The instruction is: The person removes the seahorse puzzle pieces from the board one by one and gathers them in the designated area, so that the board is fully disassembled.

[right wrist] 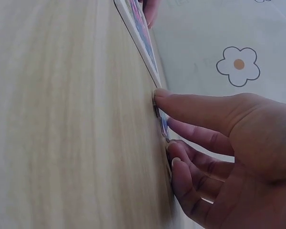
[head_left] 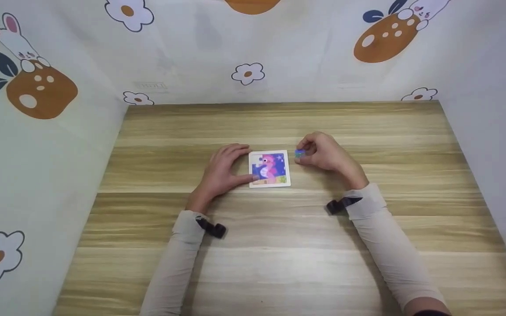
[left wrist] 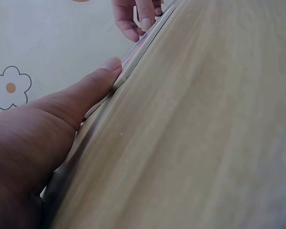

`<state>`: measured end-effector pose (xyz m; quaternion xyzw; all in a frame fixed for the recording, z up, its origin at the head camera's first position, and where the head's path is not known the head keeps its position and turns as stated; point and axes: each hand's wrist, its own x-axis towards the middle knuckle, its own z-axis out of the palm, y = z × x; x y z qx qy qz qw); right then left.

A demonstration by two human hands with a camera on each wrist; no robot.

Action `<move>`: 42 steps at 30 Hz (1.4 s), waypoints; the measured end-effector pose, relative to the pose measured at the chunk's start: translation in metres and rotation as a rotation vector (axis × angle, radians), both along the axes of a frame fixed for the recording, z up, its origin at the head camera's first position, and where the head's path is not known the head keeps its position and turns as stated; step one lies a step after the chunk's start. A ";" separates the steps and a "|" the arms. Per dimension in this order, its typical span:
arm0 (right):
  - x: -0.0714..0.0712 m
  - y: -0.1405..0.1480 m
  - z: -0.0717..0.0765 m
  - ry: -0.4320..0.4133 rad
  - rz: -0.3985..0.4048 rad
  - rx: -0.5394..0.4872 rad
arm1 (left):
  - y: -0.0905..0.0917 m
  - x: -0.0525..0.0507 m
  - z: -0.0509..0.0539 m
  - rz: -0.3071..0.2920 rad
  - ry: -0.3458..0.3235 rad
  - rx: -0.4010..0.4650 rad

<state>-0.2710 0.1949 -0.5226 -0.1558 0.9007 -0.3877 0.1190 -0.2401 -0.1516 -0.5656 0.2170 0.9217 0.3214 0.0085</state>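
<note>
A square puzzle board (head_left: 289, 175) with a white frame and a pink seahorse picture lies flat on the table. My left hand (head_left: 221, 171) rests at its left side, thumb on the lower left corner and fingers spread near the upper left corner. Just right of the board, my right hand (head_left: 325, 153) pinches a small blue puzzle piece (head_left: 299, 153) between thumb and fingers. In the right wrist view the piece (right wrist: 164, 125) is mostly hidden by the fingers, low at the table surface, near the board's edge (right wrist: 142, 50).
The wood-patterned table (head_left: 279, 272) extends around both hands. Behind it and on both sides stand pale walls (head_left: 200, 57) printed with flowers, rabbits and orange fruit.
</note>
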 end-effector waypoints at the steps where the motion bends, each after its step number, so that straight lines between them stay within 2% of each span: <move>1: 0.000 0.000 0.000 0.003 0.002 -0.004 | 0.000 0.000 0.000 -0.001 0.001 -0.002; 14: 0.004 -0.014 0.005 0.114 -0.005 -0.068 | 0.001 -0.001 -0.001 -0.002 -0.014 0.003; 22: 0.010 -0.035 0.006 0.083 0.071 -0.088 | 0.002 -0.001 0.001 0.010 -0.032 0.001; 28: 0.013 -0.049 0.005 0.077 0.117 -0.037 | 0.002 -0.001 0.001 0.008 -0.039 0.002; 36: 0.014 -0.069 0.007 0.092 0.166 0.046 | 0.001 0.000 0.001 0.011 -0.015 0.005; 42: 0.016 -0.077 0.008 0.102 0.173 0.108 | 0.001 0.001 0.001 0.004 -0.009 0.023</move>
